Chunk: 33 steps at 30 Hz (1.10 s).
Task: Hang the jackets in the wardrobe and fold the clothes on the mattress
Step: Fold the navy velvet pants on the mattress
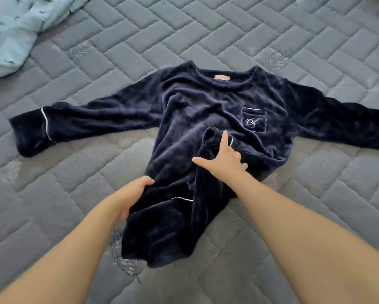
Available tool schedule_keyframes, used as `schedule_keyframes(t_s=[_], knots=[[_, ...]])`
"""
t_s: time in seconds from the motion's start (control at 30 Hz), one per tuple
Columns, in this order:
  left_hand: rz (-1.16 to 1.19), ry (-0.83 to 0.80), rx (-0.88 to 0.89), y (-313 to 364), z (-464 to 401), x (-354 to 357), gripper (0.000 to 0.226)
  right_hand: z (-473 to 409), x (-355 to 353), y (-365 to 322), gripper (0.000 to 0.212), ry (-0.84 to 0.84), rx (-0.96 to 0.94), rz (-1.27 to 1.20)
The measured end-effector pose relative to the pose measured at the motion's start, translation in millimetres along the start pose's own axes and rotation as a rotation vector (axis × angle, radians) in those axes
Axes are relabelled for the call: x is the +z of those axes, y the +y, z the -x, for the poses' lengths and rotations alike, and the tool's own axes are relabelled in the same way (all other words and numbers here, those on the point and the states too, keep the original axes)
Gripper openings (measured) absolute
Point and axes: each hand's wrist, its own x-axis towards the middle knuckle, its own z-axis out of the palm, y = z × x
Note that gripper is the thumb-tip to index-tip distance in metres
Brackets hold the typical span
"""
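A dark navy velvet top [206,102] lies face up on the grey quilted mattress [294,205], both sleeves spread out to the sides, with a small embroidered chest pocket. Over its lower part lies a second navy velvet piece [162,233] with white piping, bunched and running toward me. My left hand [131,194] grips the left edge of that piece, fingers curled under the fabric. My right hand [223,159] rests on the raised fold in the middle, index finger straight and thumb spread, the other fingers bent into the cloth.
A light blue patterned cloth [10,29] lies crumpled at the mattress's far left corner. Bare quilted surface surrounds the navy garments on all sides.
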Motion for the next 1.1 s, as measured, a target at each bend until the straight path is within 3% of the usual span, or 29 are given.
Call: schedule_keyframes(t_s=[0.07,0.13,0.23,0.27,0.33,0.4,0.47,0.5,0.57,0.63,0.7,0.77,0.83,0.87,0.97,1.1], knots=[[-0.194,0.076,0.028,-5.9,1.1,13.2,0.029,-3.1,13.4,-1.6,0.112,0.022,0.049,0.239],[-0.167,0.137,0.119,-11.6,-3.5,21.5,0.022,-1.9,20.4,5.6,0.088,0.061,0.04,0.319],[-0.142,0.358,0.203,-24.0,-11.9,7.9,0.024,6.3,14.9,28.8,0.043,0.049,-0.038,0.042],[-0.265,0.508,0.195,-29.2,-12.0,-0.1,0.032,12.5,9.9,41.9,0.032,0.019,-0.053,-0.084],[-0.731,0.865,0.135,-44.3,-8.8,-13.4,0.055,31.0,-3.7,79.2,0.015,-0.009,-0.076,-0.192],[-1.107,1.037,0.317,-54.7,-6.7,-3.9,0.068,57.2,-16.8,133.2,0.014,0.013,-0.019,-0.117],[-1.247,0.962,0.615,-55.3,-2.7,33.4,0.072,88.1,-27.7,194.6,0.028,-0.005,0.107,-0.121],[-1.302,0.814,0.675,-54.0,-2.1,57.2,0.072,102.9,-32.1,220.5,0.03,-0.037,0.198,-0.167],[-1.456,0.456,0.64,-55.9,-4.6,107.8,0.077,120.9,-38.3,254.0,0.032,-0.084,0.399,-0.312],[-1.607,0.273,0.564,-64.1,-9.5,150.2,0.088,119.5,-38.1,262.1,0.026,-0.041,0.532,-0.511],[-1.731,0.292,0.536,-74.0,-15.5,180.3,0.091,105.7,-34.9,252.5,0.019,0.048,0.603,-0.768],[-1.816,0.403,0.574,-79.9,-20.0,194.9,0.073,88.4,-29.1,235.4,0.042,0.063,0.63,-0.973],[-1.847,0.475,0.631,-79.8,-26.3,195.5,0.052,78.8,-23.5,218.4,0.069,-0.023,0.551,-0.866],[-1.846,0.468,0.623,-78.6,-28.7,193.3,0.045,77.0,-20.8,213.4,0.071,-0.084,0.512,-0.746],[-1.86,0.38,0.509,-66.6,-32.5,183.3,0.034,74.4,-24.0,214.9,0.044,-0.162,0.501,-0.643],[-2.005,0.008,0.156,-51.3,-25.8,175.5,0.044,87.4,-51.1,250.6,0.028,0.226,0.543,-0.893]])
